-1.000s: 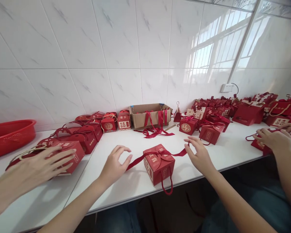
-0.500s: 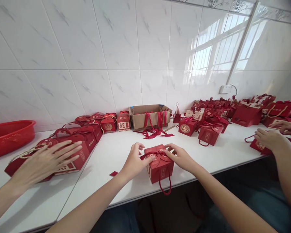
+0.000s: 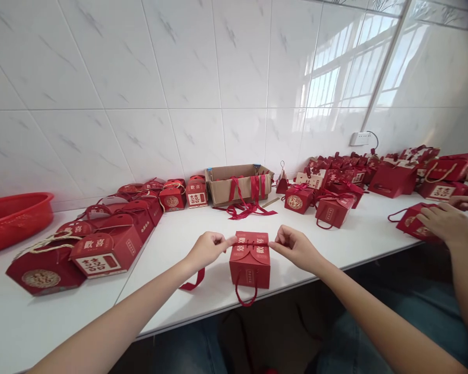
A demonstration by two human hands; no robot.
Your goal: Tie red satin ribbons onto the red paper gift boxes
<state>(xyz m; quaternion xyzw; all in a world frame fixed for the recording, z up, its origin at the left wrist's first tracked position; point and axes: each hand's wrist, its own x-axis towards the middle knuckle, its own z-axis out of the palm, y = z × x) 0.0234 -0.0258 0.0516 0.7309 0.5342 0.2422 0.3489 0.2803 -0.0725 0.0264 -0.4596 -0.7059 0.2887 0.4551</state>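
A small red gift box (image 3: 250,269) with gold lettering stands near the table's front edge, its cord handle (image 3: 246,301) hanging over its front. A dark red ribbon (image 3: 252,243) crosses the box top, threaded through the lid flaps. My left hand (image 3: 208,248) pinches the ribbon at the left side of the box, and a loose tail curls on the table below my wrist. At the right side, my right hand (image 3: 296,249) pinches the ribbon's other end between thumb and forefinger. Between the hands the ribbon runs roughly straight.
Several red boxes (image 3: 101,253) stand at left, beside a red plastic basin (image 3: 17,221). Behind is a cardboard carton (image 3: 218,189) with ribbons (image 3: 253,209) draped over it. More boxes (image 3: 335,209) fill the right, where another person's hand (image 3: 444,221) touches a red box (image 3: 407,221).
My hands have moved from the box top out to its sides, with the ribbon now drawn between them. The box has turned slightly. Another person's hand has left the boxes at left.
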